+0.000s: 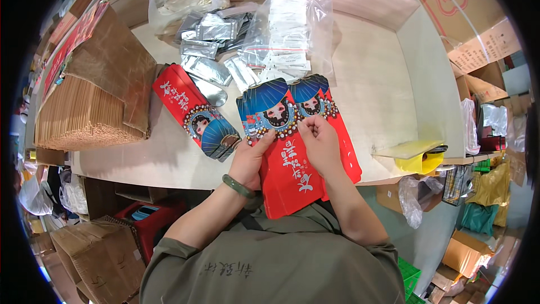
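Observation:
My left hand (pixel 248 161) grips a stack of flat red cartons (pixel 284 171), printed with a blue-hatted figure, its thumb resting on the front face. Over the right edge of that stack, my right hand (pixel 322 145) has its fingers curled and its fingertips together. Whether they pinch anything is hidden. More red cartons (pixel 346 135) fan out behind and beneath the right hand. Left of my left hand, another pile of matching red cartons (pixel 191 110) lies slanted on the table, blue ends toward me.
Silver sachets (pixel 216 29) lie heaped at the back of the table (pixel 371 101), beside a clear plastic bag (pixel 318 8) of white packets. A large cardboard box (pixel 112 79) packed with brown card edges stands at left. A yellow object (pixel 419 160) sits by the right edge.

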